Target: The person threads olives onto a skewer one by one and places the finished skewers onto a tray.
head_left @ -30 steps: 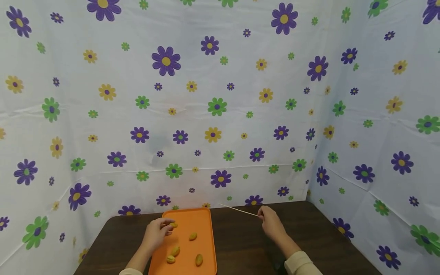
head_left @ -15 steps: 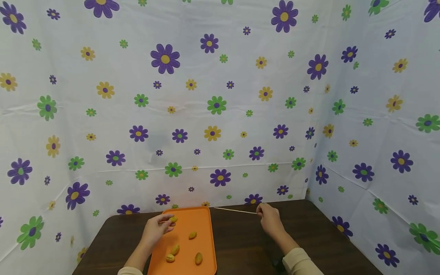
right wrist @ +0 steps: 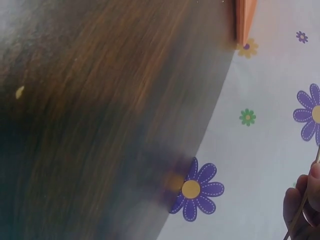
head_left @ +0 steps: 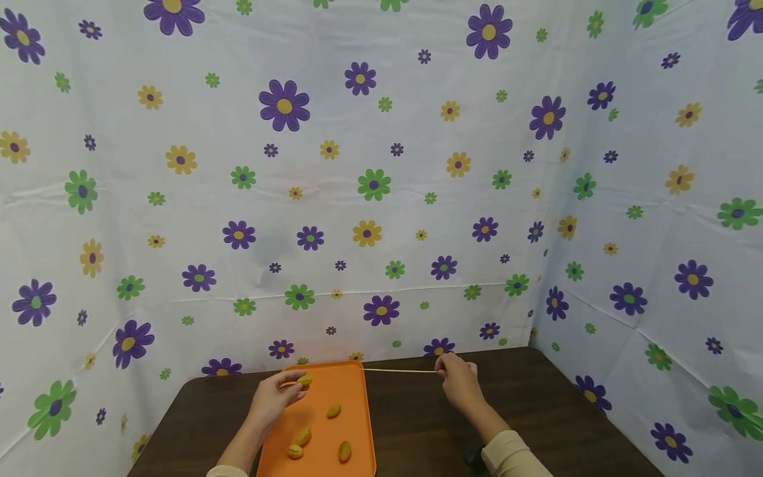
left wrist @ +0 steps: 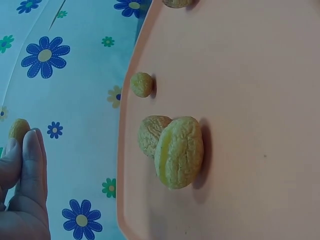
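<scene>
My left hand [head_left: 271,401] pinches a small wrinkled, golden-brown oval piece [head_left: 305,379] between thumb and fingertips, over the far left part of the orange tray [head_left: 324,379]. The left wrist view shows that held piece [left wrist: 19,129] at the fingertips. To the right, my right hand [head_left: 461,384] holds a thin wooden skewer [head_left: 399,370] nearly level. Its tip points left and overlaps the tray's right edge in the head view. Several similar pieces lie on the tray; close up, one oval piece [left wrist: 180,152] has a yellow seam and leans against another piece [left wrist: 151,134].
Dark brown wooden table [head_left: 411,424] surrounds the tray. White cloth [head_left: 334,218] printed with flowers hangs behind and along the sides. A dark object [head_left: 475,457] sits by the right sleeve. One small pale crumb [right wrist: 20,92] lies on the wood.
The skewer has levelled out and shifted left towards the tray as the right hand moved slightly left. The left hand has risen a little, still pinching the oval piece.
</scene>
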`<state>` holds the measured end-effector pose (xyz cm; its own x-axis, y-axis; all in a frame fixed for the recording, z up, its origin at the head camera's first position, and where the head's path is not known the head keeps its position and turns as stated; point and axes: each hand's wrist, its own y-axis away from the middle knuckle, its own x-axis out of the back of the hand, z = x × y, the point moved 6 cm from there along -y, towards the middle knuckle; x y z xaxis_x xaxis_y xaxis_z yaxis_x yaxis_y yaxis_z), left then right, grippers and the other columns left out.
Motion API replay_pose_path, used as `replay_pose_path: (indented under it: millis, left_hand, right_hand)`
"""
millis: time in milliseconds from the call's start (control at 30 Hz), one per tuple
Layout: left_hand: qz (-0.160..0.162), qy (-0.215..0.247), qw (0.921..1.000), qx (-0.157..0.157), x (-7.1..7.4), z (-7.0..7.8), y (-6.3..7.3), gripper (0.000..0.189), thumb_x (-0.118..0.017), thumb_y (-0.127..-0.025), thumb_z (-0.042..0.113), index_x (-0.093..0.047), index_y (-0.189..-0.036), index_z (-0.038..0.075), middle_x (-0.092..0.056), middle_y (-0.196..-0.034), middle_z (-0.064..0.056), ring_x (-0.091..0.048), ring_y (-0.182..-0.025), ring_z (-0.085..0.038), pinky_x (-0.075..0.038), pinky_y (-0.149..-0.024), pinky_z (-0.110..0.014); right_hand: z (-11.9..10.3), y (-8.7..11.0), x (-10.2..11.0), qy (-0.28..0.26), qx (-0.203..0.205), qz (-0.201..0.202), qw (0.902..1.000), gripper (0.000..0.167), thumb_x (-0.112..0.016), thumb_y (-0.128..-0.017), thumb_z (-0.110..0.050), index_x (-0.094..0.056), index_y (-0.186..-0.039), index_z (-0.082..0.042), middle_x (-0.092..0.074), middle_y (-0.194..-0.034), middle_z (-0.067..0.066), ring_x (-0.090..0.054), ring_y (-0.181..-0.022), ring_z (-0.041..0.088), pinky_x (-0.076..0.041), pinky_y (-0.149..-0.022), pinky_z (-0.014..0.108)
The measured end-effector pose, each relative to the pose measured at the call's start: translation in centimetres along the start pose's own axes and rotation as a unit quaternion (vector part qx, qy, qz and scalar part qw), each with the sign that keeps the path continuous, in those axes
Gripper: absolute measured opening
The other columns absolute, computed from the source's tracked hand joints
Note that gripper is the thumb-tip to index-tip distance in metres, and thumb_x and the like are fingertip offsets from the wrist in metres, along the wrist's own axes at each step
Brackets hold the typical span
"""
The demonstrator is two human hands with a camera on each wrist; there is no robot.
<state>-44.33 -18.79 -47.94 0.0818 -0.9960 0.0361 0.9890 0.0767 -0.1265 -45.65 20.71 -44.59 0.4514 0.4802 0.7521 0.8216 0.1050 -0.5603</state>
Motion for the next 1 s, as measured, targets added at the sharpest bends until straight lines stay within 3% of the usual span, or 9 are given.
replay_pose_path:
  millis: [300, 533, 767, 1000]
  left_hand:
    - [-0.011, -0.005, 0.9997, -0.019, -0.4, 0.4, -0.2, 0.027, -0.055, -0.097, -0.016, -0.064, -0.122, -0.013, -0.069, -0.109, -0.02, -0.07, -0.101, -0.039, -0.06, -0.08, -0.032]
    - [-0.018, 0.007, 0.9993, -0.032, -0.8, 0.6, 0.0, 0.028, -0.054, -0.097, -0.016, -0.061, -0.124, -0.016, -0.067, -0.112, -0.024, -0.07, -0.102, -0.039, -0.06, -0.081, -0.032]
    - [-0.015, 0.001, 0.9995, -0.028, -1.3, 0.8, 0.1, 0.028, -0.054, -0.097, -0.016, -0.063, -0.123, -0.013, -0.068, -0.111, -0.021, -0.07, -0.102, -0.038, -0.06, -0.081, -0.032]
    - [-0.022, 0.003, 0.9995, -0.023, -1.9, 0.9, 0.2, 0.027, -0.054, -0.097, -0.015, -0.063, -0.123, -0.014, -0.069, -0.111, -0.022, -0.07, -0.103, -0.039, -0.06, -0.082, -0.035]
  right_hand:
    - [-0.8, -0.3, 0.1, 0.002, 0.006, 0.013, 0.9999, 0.026, -0.072, -0.087, 0.005, -0.058, -0.081, -0.017, -0.058, -0.081, -0.005, -0.058, -0.079, 0.016, -0.042, -0.081, 0.052]
    - [-1.5, -0.4, 0.2, -0.006, 0.014, 0.014, 0.9998, 0.027, -0.073, -0.085, 0.006, -0.058, -0.081, -0.016, -0.061, -0.081, -0.003, -0.058, -0.08, 0.016, -0.042, -0.079, 0.05]
    - [-1.6, -0.6, -0.1, -0.017, 0.012, 0.021, 0.9996, 0.029, -0.073, -0.083, 0.009, -0.058, -0.08, -0.015, -0.062, -0.08, 0.0, -0.059, -0.077, 0.017, -0.043, -0.078, 0.049]
    - [-2.0, -0.6, -0.1, -0.02, 0.024, 0.042, 0.9986, 0.033, -0.074, -0.081, 0.012, -0.056, -0.076, -0.016, -0.058, -0.079, -0.006, -0.057, -0.076, 0.015, -0.042, -0.074, 0.045]
